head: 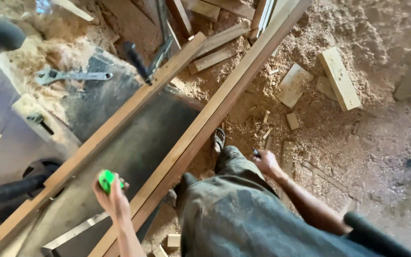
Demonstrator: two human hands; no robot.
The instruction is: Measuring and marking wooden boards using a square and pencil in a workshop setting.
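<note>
Head view: left hand (pixel 112 197) grip on green object (pixel 105 181), right hand (pixel 266 163) pinching dark pencil (pixel 256 153); long plank (pixel 200 128) at 12 could slide off desk (pixel 134 147).

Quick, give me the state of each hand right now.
Left hand: closed on a green object.
Right hand: closed on a small dark object.

Left hand (pixel 112 192) up in front, arm bent, wrist turned, fingers curled shut around something small and green. Right hand (pixel 266 162) low beside the right leg, arm reaching down and a bit back, fingers closed on a small dark thing. Both forearms bare. Legs in dark dusty trousers, one foot forward in a sandal.
</note>
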